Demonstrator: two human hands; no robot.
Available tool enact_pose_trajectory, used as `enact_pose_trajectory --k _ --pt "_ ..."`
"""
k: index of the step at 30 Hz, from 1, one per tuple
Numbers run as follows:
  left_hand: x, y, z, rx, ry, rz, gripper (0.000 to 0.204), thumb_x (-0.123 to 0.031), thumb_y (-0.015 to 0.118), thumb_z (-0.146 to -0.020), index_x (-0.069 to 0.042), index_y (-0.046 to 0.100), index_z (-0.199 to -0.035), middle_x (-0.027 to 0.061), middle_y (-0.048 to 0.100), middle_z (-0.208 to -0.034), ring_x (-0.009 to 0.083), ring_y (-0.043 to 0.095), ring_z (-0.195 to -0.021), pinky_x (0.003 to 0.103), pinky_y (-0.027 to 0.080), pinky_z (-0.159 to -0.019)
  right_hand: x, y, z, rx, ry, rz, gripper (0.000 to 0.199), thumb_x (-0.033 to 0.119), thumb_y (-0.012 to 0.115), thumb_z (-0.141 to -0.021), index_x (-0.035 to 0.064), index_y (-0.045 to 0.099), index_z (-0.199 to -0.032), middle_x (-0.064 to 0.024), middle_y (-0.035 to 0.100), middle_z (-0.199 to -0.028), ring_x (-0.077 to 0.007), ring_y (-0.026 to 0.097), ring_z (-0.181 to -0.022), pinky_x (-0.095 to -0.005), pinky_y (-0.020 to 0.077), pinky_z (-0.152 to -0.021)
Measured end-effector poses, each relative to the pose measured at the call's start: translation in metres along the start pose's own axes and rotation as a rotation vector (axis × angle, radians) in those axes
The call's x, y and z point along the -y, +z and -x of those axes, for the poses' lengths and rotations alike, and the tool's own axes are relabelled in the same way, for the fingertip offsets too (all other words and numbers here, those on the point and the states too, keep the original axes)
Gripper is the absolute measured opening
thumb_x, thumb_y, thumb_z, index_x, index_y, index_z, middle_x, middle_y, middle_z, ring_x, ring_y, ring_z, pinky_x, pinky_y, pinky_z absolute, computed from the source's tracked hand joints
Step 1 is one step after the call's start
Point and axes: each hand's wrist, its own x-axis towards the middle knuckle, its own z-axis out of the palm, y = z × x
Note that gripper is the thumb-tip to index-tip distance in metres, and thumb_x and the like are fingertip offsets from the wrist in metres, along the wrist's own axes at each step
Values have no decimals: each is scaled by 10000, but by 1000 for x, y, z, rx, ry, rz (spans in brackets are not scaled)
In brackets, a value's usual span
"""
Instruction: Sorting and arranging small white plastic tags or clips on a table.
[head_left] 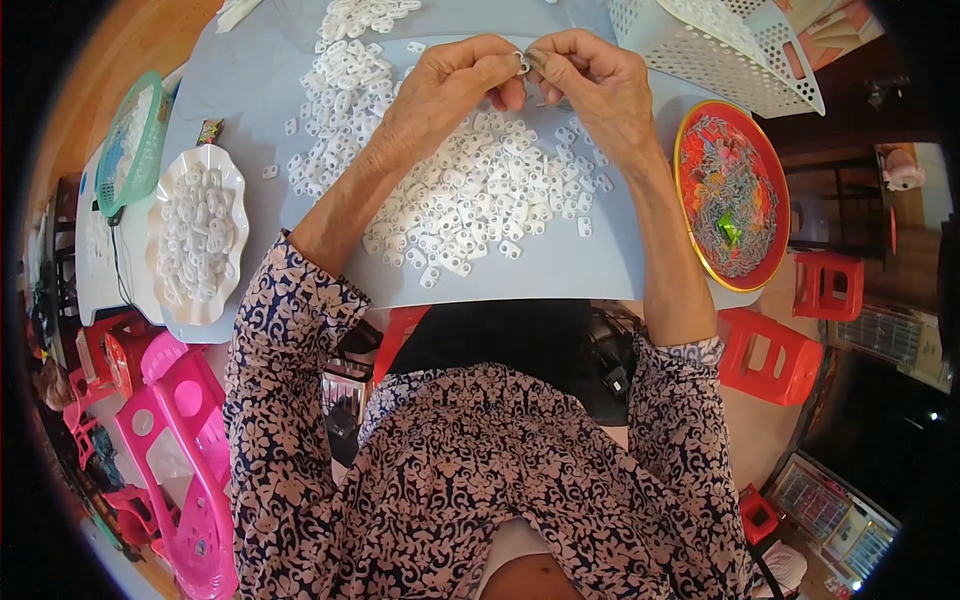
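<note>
My left hand (462, 78) and my right hand (602, 88) meet above the far part of the table, fingertips nearly touching. Between the left thumb and forefinger is a small white plastic piece (522, 64). The right thumb and forefinger are pinched against its other side; what they hold, if anything, is hidden. Below my hands spreads a loose heap of small white two-holed plastic pieces (470, 205). A red oval tray (784, 190) with a gold rim stands beside my right forearm, holding many thin grey screw-like parts (738, 165) and a green wrapper (728, 232).
At the left, a scalloped white dish (238, 240) holds finished-looking white pieces, near a green mesh basket (150, 150). A perforated white basket (690, 50) stands at the far right. A small wrapped packet (210, 131) lies by the dish. Red stools (770, 355) and a pink chair (190, 480) flank the table.
</note>
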Motion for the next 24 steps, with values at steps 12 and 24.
enact_pose_trajectory --k 12,24 --pt "6 12 3 -145 80 -220 204 -164 503 -928 -23 633 -858 8 614 -675 63 519 -655 235 448 -638 -6 11 3 -109 43 -119 196 159 611 -892 -14 640 -807 -9 596 -649 -48 490 -565 -202 407 -520" --pt "6 8 2 -64 19 -50 194 -146 516 -910 -20 655 -859 24 633 -710 81 547 -696 231 458 -681 -3 2 1 -47 -46 21 148 135 621 -870 -6 645 -832 14 568 -645 -43 482 -578 -195 389 -521"
